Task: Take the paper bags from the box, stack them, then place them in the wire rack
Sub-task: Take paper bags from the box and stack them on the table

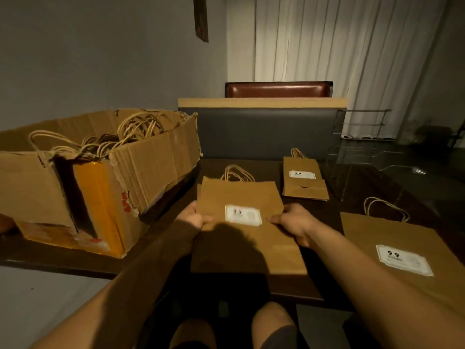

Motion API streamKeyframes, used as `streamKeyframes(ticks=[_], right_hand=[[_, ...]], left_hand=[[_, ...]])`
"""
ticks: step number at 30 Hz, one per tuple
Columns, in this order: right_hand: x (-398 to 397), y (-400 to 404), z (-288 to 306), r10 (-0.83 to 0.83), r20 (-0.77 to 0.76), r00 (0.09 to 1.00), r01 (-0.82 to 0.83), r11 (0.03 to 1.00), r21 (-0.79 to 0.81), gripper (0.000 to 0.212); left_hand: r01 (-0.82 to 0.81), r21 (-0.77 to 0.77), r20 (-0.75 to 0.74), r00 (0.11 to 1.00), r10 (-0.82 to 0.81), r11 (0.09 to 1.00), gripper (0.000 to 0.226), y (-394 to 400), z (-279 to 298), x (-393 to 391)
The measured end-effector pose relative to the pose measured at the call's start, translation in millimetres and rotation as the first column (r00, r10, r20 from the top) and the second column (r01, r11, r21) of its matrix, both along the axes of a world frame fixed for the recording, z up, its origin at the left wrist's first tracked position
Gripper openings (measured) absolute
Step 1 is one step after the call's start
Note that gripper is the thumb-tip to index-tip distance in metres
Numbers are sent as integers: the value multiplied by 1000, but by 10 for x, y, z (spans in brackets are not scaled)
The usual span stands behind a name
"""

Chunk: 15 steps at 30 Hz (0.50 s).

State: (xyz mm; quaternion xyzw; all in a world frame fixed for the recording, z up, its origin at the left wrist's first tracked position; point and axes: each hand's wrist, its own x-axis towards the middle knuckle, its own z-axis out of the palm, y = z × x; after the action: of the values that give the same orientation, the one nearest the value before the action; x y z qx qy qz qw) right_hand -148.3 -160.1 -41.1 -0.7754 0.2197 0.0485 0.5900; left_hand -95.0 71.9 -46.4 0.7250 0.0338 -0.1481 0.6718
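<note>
A flat brown paper bag with a white label and twine handles is held over the dark table. My left hand grips its left edge and my right hand pinches its right edge. Under it lies another flat brown bag. A torn cardboard box at the left holds several bags, of which only the handles show. A small stack of smaller bags lies at the back. A large bag lies at the right. The wire rack stands at the far right.
A grey bench back with a wooden top runs behind the table, and a brown leather chair stands beyond it. White curtains hang at the back. My knees show below the table's near edge.
</note>
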Motion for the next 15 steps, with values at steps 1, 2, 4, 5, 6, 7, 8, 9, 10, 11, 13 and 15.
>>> streamKeyframes(ticks=[1,2,4,5,6,7,8,9,10,11,13,15], right_hand=[[7,4,106,3,6,1000,-3,1000,-6,37],[9,-29,216,17,4,1000,-17,1000,-12,36],[36,-137,538,70,3,998,-70,996,57,29],[48,-186,703,68,36,997,-72,988,137,29],[80,-244,842,32,91,995,-50,977,207,30],[107,-289,974,-23,157,987,-16,970,244,32],[144,-316,1077,-66,217,974,10,968,252,34],[148,-317,1151,-92,264,960,32,974,223,33],[184,-306,1168,-105,299,949,54,983,173,32],[215,-273,1154,-110,319,942,75,990,118,29],[314,-215,939,-100,287,953,106,994,-2,26],[361,-124,622,-43,168,985,77,977,-197,25]], left_hand=[[10,-64,72,997,-6,998,39,-49,88,-14],[47,-160,127,992,-27,986,37,-98,208,-20],[158,-346,193,977,-95,925,32,-165,576,-23],[194,-402,208,971,-118,895,33,-180,749,-2],[212,-423,222,967,-126,881,34,-195,896,16],[210,-400,243,963,-117,892,34,-214,1002,50],[199,-367,264,959,-103,909,34,-231,1102,70],[171,-330,269,960,-82,928,35,-248,1136,96],[154,-294,264,962,-75,943,34,-249,1154,105],[136,-255,243,967,-73,957,33,-244,1126,122],[80,-148,161,985,-56,986,27,-200,894,156],[33,72,69,997,-38,997,18,-131,588,181]])
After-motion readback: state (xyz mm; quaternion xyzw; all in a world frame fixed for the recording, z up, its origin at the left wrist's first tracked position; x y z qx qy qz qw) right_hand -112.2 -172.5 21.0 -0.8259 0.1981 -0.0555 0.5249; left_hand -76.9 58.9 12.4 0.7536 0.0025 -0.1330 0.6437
